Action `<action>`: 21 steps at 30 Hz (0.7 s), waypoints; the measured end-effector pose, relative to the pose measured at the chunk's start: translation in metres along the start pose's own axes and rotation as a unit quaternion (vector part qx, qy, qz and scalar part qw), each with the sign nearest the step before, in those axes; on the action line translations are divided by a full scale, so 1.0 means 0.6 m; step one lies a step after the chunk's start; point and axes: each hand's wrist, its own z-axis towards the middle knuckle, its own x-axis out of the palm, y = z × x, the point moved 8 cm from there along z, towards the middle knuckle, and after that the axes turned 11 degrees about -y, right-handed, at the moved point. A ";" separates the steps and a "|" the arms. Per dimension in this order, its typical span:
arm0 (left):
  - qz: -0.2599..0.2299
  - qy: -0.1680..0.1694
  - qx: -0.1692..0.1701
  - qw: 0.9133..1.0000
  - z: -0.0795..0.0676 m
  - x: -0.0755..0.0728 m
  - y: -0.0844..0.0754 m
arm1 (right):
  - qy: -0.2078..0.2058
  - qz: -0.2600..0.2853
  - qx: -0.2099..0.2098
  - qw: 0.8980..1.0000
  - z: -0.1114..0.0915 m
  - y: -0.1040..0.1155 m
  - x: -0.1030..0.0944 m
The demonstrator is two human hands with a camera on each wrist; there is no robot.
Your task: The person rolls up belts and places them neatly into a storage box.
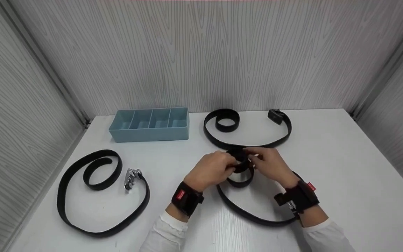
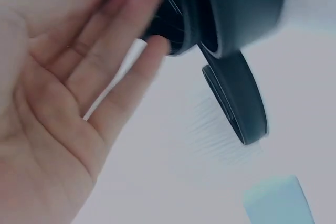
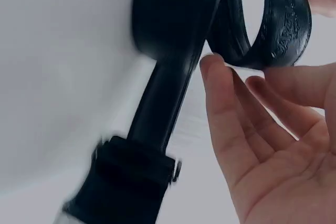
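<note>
Both hands are at a black belt point(image 1: 257, 219), partly wound into a coil, in the middle of the table. My left hand point(image 1: 210, 169) grips the coil from its left side, thumb and fingertips on the strap. From the right, my right hand point(image 1: 269, 164) pinches the coil's edge between thumb and finger. Embossed lettering shows on the coiled strap point(image 3: 286, 30) in the right wrist view. The lower part of this belt curves over the tabletop towards the right wrist, where its end is hidden by the arm.
Behind the hands lies another black belt point(image 1: 248, 145), one end coiled, a dark buckle point(image 1: 275, 116) at the other. A third belt point(image 1: 61, 190) with a silver buckle point(image 1: 130, 179) lies left. The blue four-slot tray point(image 1: 149, 135) stands at the back left, near the wall point(image 1: 201, 52).
</note>
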 end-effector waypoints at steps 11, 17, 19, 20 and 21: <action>0.009 -0.045 0.039 0.998 -0.005 -0.026 0.004 | 0.034 0.182 0.129 0.974 -0.012 -0.011 0.011; 0.031 -0.095 0.061 0.993 -0.009 -0.047 0.014 | 0.060 0.270 0.167 0.947 -0.018 -0.006 0.028; 0.041 -0.114 0.070 0.990 -0.011 -0.052 0.015 | 0.073 0.288 0.174 0.939 -0.021 -0.006 0.034; 0.044 -0.122 0.074 0.989 -0.012 -0.054 0.015 | 0.078 0.295 0.179 0.935 -0.022 -0.005 0.037; 0.047 -0.130 0.077 0.987 -0.012 -0.055 0.016 | 0.083 0.302 0.183 0.932 -0.023 -0.005 0.040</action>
